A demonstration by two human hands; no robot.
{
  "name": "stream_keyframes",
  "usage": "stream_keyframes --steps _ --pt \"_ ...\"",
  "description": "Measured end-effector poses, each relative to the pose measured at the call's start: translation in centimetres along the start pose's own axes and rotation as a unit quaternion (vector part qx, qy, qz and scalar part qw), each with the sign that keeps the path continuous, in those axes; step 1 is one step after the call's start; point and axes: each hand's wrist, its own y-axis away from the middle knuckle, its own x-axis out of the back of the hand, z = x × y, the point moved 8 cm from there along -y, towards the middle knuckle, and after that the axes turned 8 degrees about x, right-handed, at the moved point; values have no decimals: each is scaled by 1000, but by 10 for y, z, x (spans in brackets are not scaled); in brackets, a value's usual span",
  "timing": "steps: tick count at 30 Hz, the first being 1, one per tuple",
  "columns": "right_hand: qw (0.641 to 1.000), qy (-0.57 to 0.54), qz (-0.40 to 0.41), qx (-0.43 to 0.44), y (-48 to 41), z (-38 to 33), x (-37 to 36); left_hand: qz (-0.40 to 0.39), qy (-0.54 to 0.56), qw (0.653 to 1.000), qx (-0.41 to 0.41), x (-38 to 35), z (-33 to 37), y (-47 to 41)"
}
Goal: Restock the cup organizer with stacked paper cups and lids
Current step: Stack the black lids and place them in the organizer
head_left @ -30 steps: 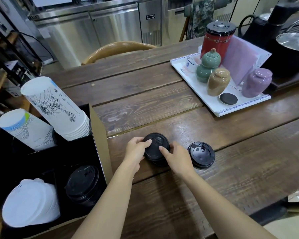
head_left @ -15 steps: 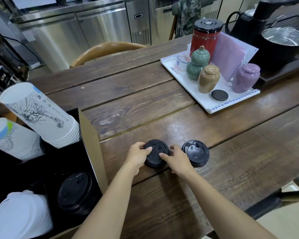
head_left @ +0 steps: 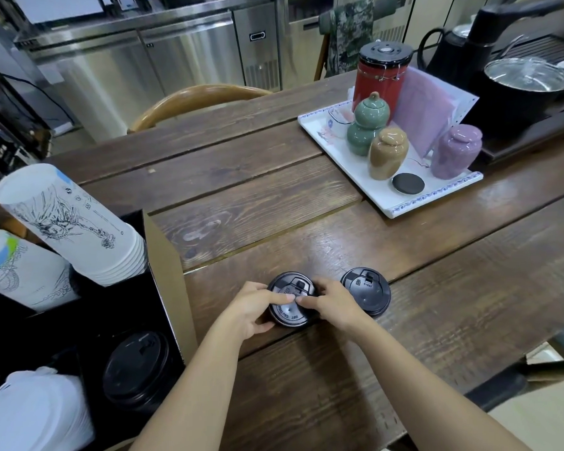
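A black lid (head_left: 288, 309) lies on the wooden table (head_left: 274, 196), and both hands grip it: my left hand (head_left: 253, 307) on its left edge, my right hand (head_left: 331, 304) on its right edge, thumbs meeting on top. A second black lid (head_left: 367, 292) lies just right of my right hand, untouched. At the left stands the black cup organizer (head_left: 168, 265). It holds a stack of printed paper cups (head_left: 75, 229) leaning out, another cup stack (head_left: 17, 271), a stack of black lids (head_left: 135, 369) and white lids (head_left: 36, 415).
A white tray (head_left: 437, 196) at the back right carries a red canister (head_left: 380, 79), green, tan and purple jars and a black coaster. A kettle and a pot stand on a dark board far right. A wooden chair back (head_left: 196, 99) rises behind the table.
My thumbs have come together over the top of the lid, and both hands close more tightly on it. The view has shifted slightly; the second lid has stayed where it was.
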Motion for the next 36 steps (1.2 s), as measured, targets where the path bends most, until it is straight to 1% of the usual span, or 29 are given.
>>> stream_keyframes --steps 2,4,7,8,9,10,11,13,14,16,20,23,25,28,30,33,36 --pt "997 73 19 13 3 -4 11 -6 -1 1000 20 2 -6 -1" --pt "983 144 106 48 11 -15 36 -13 2 1000 29 2 -9 -3" --pt "933 221 256 125 28 -30 76 -18 2 999 30 1 -10 -4" --pt "917 247 282 137 32 -31 85 -17 2 999 28 0 -9 -4" --pt "908 273 290 130 33 -28 92 -16 3 1000 27 -1 -9 -5" --pt "909 293 277 102 32 -22 96 -14 6 1000 25 -2 -9 -5" --pt "920 305 239 61 28 -12 98 -12 10 1000 22 -3 -8 -6" --pt "936 325 131 -15 24 11 95 -7 18 1000 18 -6 -8 -7" --pt "937 338 87 -32 24 19 91 -5 21 1000 17 -7 -8 -8" --pt "931 359 47 -34 25 29 85 -7 28 999 17 -11 -8 -8" --pt "928 362 83 -10 24 27 87 -11 41 999 17 -18 -9 -7" --pt "950 285 128 12 22 19 91 -12 59 998 16 -18 -9 -4" --pt "961 228 142 68 21 7 87 -23 77 997 16 -19 -9 -2" --pt "963 192 106 156 19 -15 64 -41 121 992 21 -20 -11 2" --pt "956 217 70 185 16 -27 46 -50 157 986 27 -19 -13 3" --pt "937 281 13 208 11 -35 20 -56 197 978 32 -17 -15 2" --pt "928 311 -20 203 6 -31 2 -59 206 976 31 -16 -17 2"
